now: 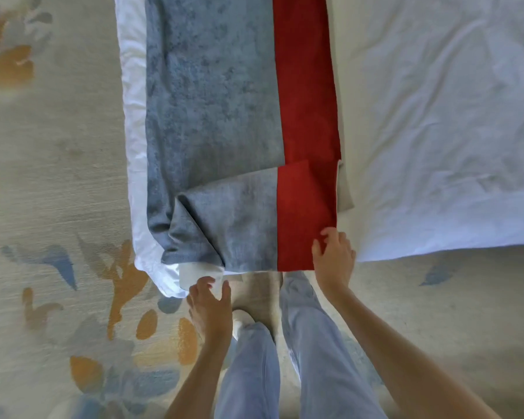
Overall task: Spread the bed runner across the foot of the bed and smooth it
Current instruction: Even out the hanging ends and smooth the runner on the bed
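The bed runner (212, 110), blue-grey with a red band along its right side, lies lengthwise along the white bed (436, 116). Its near end is folded back on itself and bunched at the left corner. My right hand (333, 255) pinches the near right corner of the red band at the bed's edge. My left hand (209, 303) hovers just below the runner's near left corner, fingers spread and relaxed, next to a white fold of sheet, holding nothing.
A pale carpet (58, 176) with orange and blue floral patches surrounds the bed. My legs in light blue trousers (254, 358) stand right against the near edge of the bed. A strip of white sheet (133, 116) shows left of the runner.
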Tool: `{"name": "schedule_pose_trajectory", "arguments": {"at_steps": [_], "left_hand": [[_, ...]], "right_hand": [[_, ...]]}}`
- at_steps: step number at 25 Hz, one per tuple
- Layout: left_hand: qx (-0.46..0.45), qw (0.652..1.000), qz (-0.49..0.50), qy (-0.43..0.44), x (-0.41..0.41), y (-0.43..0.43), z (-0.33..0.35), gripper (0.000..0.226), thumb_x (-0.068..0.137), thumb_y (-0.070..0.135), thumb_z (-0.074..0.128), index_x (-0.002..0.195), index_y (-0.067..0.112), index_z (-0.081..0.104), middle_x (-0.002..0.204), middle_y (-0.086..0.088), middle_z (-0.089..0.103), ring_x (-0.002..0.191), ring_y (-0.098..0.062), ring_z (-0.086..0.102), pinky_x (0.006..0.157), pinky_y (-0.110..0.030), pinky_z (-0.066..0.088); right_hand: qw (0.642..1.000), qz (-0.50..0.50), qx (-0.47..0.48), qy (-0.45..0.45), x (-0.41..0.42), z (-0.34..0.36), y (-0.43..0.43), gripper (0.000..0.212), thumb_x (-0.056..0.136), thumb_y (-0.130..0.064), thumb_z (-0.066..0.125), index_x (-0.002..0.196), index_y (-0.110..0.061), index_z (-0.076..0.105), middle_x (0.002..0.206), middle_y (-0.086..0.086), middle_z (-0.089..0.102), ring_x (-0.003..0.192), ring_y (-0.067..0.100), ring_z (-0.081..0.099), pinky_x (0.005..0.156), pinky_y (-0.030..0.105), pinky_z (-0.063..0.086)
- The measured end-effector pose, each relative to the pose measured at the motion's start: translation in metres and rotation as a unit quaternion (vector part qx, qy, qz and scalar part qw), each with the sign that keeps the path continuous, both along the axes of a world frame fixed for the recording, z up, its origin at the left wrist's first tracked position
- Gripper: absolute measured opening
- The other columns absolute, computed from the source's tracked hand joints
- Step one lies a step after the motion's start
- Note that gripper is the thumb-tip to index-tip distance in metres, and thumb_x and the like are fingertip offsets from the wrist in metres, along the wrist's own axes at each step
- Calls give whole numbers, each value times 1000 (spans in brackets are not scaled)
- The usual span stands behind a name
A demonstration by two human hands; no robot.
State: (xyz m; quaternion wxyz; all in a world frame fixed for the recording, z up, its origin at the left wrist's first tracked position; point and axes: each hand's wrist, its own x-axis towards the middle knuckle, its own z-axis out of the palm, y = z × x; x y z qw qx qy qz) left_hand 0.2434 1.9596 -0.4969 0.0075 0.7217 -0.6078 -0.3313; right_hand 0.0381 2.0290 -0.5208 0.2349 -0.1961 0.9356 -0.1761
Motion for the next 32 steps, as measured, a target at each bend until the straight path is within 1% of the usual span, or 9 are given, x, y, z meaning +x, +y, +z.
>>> {"name": "schedule_pose_trajectory", "arguments": {"at_steps": [2,7,9,11,14,17,21,26,32], "left_hand": [[23,996,81,-8,6,4,-9,41,81,24,66,114,5,50,121,-22,50,114,-40,43,91,-52,38],[-33,996,82,-5,7,-34,-29,73,74,41,71,131,8,38,138,-20,36,128,-38,32,103,-55,29],[-18,993,115,-10,-2,-49,-31,69,74,42,70,127,5,43,137,-18,38,126,-36,33,103,-52,30],[-16,984,176,11,-7,-60,-29,48,79,34,65,114,5,53,130,-16,45,122,-35,38,99,-49,36],[-10,955,267,132,-8,-59,-16,12,85,19,53,93,11,50,98,-12,58,95,-31,53,80,-38,42],[-11,952,251,175,5,-45,-1,10,89,15,46,98,10,46,75,-2,51,80,-24,47,73,-31,35],[-22,953,222,205,54,-31,4,24,91,16,47,111,3,50,90,-10,57,79,-22,52,72,-30,42],[-56,966,180,180,109,-18,6,12,91,16,52,96,7,58,90,-11,59,81,-22,55,75,-34,47],[-38,975,191,105,152,26,-7,22,92,17,51,105,1,58,102,-20,64,93,-33,60,82,-41,49]], "right_hand": [[996,-73,39,-9,6,-11,23,28,91,-22,53,116,-10,51,113,11,58,104,29,55,91,41,40],[990,-130,20,-51,-2,-26,16,38,93,-29,52,125,-10,48,122,11,58,112,29,55,100,46,41],[989,-134,22,-54,-4,-27,5,31,94,-28,50,119,-10,54,117,9,61,109,27,57,99,44,40],[987,-151,25,-50,-4,-27,0,25,95,-25,48,111,-9,59,113,10,62,107,28,56,97,42,38],[986,-162,20,-43,1,-26,5,23,96,-23,46,108,-8,59,110,10,64,104,29,58,96,43,40],[985,-170,18,-38,9,-22,21,22,96,-23,47,107,-9,60,106,9,69,101,29,62,96,46,44],[984,-174,11,-24,30,-18,46,22,95,-24,48,106,-9,61,101,9,70,96,29,64,95,49,46],[980,-195,-14,-46,48,-10,71,22,96,-22,48,106,-7,60,101,10,69,94,27,64,94,46,48],[979,-188,38,-63,61,-19,125,20,96,-19,49,106,-5,61,104,15,69,97,31,63,90,41,46]]}}
